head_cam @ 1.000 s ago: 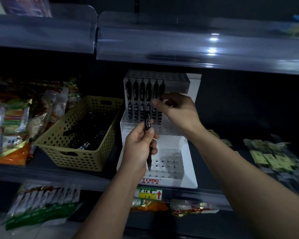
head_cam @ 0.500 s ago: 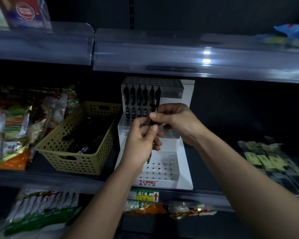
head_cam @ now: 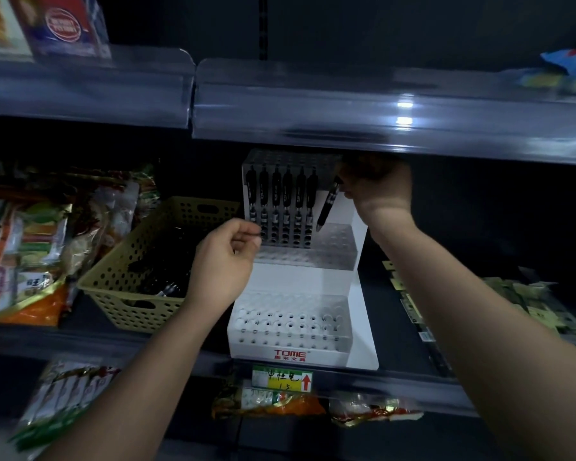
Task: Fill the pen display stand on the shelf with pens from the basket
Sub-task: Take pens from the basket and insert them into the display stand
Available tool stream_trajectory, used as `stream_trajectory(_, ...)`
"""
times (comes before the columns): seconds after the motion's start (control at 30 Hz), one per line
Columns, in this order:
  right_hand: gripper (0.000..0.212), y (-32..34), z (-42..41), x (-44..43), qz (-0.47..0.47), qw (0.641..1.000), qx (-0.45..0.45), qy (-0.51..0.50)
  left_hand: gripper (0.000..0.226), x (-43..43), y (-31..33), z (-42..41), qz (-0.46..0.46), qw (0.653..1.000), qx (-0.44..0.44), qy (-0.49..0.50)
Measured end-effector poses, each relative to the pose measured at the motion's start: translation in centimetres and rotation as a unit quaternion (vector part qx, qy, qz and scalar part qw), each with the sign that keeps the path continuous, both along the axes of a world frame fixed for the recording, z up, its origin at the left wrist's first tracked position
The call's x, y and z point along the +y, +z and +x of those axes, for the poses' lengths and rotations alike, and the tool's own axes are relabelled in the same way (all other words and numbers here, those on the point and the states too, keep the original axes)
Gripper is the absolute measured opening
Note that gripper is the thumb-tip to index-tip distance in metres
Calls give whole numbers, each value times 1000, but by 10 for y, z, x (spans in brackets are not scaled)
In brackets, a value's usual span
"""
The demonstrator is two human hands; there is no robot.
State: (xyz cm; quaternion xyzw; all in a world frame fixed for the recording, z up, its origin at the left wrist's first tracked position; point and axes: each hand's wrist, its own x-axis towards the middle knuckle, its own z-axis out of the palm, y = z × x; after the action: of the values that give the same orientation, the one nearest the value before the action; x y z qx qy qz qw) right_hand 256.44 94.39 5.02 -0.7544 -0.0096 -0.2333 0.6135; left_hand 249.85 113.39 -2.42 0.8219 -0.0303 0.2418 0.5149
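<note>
A white pen display stand (head_cam: 359,247) with clear perforated tiers sits on the middle shelf. Several black pens (head_cam: 281,201) stand upright in its upper back row. My right hand (head_cam: 378,188), high beside the stand's top right, pinches one black pen (head_cam: 327,207) by its upper end; the pen tilts, tip down over the upper tier's holes. My left hand (head_cam: 225,261) hovers in front of the stand's left side with fingers curled and nothing in it. The olive perforated basket (head_cam: 123,294) stands left of the stand, with dark pens (head_cam: 167,267) inside.
Snack packets (head_cam: 24,247) crowd the shelf left of the basket. Flat packets (head_cam: 526,304) lie to the right of the stand. An upper shelf's clear lip (head_cam: 379,114) overhangs the stand closely. A price label (head_cam: 281,377) sits on the shelf edge below, above more packets.
The pen passed from my left hand to my right hand, which lifted it up and right to the upper tier. My left hand let go and drew back left.
</note>
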Motion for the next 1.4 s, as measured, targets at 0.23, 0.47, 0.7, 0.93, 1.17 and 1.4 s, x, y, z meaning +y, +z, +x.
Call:
stream_trajectory(0.23, 9, -8, 8, 8, -106, 993, -26, -42, 10, 12, -12, -1, 34, 999, 4, 17)
stream_trajectory(0.47, 8, -10, 10, 11, -106, 991, -38, -66, 9, 21, -16, -3, 55, 998, 5, 34)
stream_trajectory(0.7, 12, -6, 10, 13, -156, 982, -53, -96, 11, 25, -20, -1, 56, 998, 9, 40)
stream_trajectory(0.93, 12, -6, 10, 15, -193, 975, -59, -95, 10, 26, -22, 0, 46, 998, 11, 41)
stream_trajectory(1.17, 17, -16, 9, 16, -224, 971, -44, -71, 9, 28, -25, 2, 46, 998, 14, 40)
stream_trajectory(1.4, 24, -23, 2, 17, -218, 974, -15, -56, 10, 29, -23, 2, 54, 998, 13, 42)
